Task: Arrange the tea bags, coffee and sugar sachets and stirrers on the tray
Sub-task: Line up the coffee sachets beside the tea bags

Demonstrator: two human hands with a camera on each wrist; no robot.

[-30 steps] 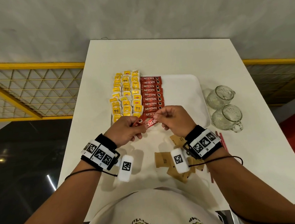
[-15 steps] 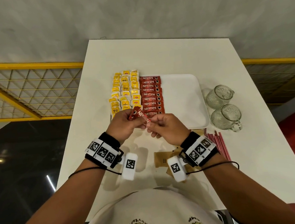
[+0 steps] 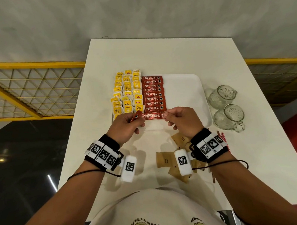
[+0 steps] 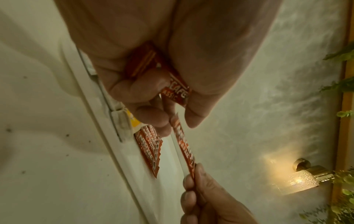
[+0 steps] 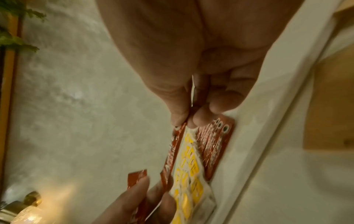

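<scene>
A white tray [image 3: 183,91] holds rows of yellow tea bags [image 3: 126,94] on its left and a column of red coffee sachets [image 3: 152,94] beside them. My left hand [image 3: 137,119] grips spare coffee sachets [image 4: 174,89] over the tray's near left corner. One more coffee sachet [image 3: 152,116] stretches level at the near end of the column. My right hand [image 3: 165,115] pinches its right end between thumb and forefinger; its left end reaches my left fingertips [image 4: 162,121]. Brown sugar sachets [image 3: 164,160] lie on the table near me, partly under my right wrist.
Two clear glass mugs [image 3: 221,97] [image 3: 229,118] lie on their sides right of the tray. Red stirrers [image 3: 222,136] lie by my right wrist, mostly hidden. The tray's right half is bare. The white table [image 3: 157,54] ends at a wall beyond.
My hands moved forward over the tray's near edge and drew apart. The right hand pulled one sachet out to the right, level with the column's near end.
</scene>
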